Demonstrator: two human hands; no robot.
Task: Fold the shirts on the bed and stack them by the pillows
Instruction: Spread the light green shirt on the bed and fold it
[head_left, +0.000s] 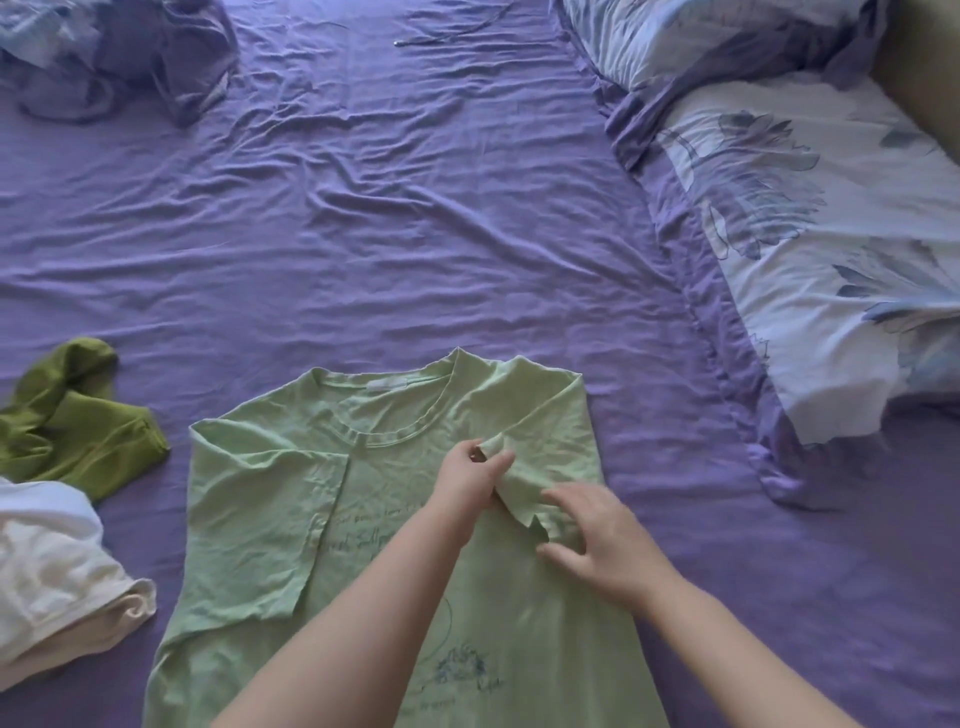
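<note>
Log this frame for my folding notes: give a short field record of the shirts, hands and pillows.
shirt in work: light green shirt, flat on purple sheet, both sleeves folded inward
left hand: pinches the right sleeve's edge
right hand: fingers spread on that sleeve
unfolded: olive shirt, white shirt, at left
pillows: at right, no stack beside them
</note>
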